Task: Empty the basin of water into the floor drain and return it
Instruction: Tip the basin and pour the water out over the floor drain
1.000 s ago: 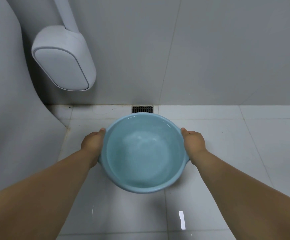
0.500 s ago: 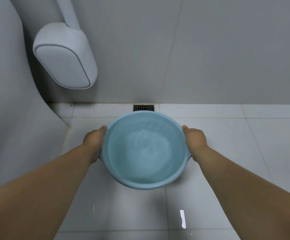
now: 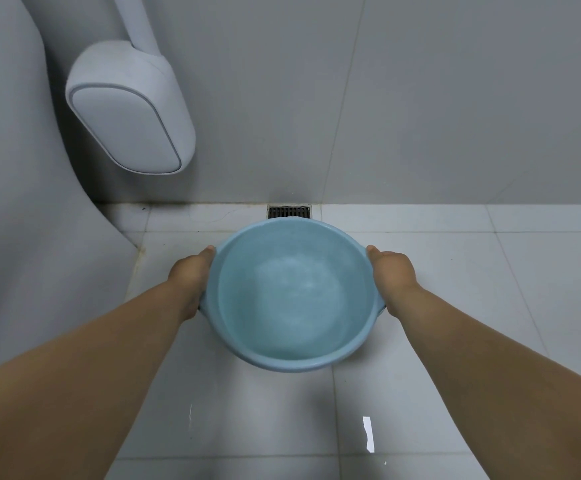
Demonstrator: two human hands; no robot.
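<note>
1. Far left: a grey curved fixture fills the edge of the view; a pale grey padded rest on an arm hangs from the wall beside it. Neither looks to be part of the job.
2. Left hand: its grip is wrapped over the left rim of the basin, thumb on top of the rim, the other fingers hidden beneath.
3. Centre: the light blue plastic basin is held off the white tiled floor, roughly level, mouth up. Water sits inside with a faint rippled sheen; nothing shows spilling over the edge.
4. Beyond the basin's far rim: the floor drain, a dark slatted grate set where floor meets wall. The far rim appears just short of it in this view; true height above it cannot be told.
5. Right hand: mirror grip on the right rim, thumb on top, fingers out of sight underneath.
6. Progress, as judged: basin has been carried to the drain; pouring not yet begun, since the water is all in. Left to do: tip the far rim down over the grate, drain it fully, then carry the basin back to its place, which is not in view.
</note>
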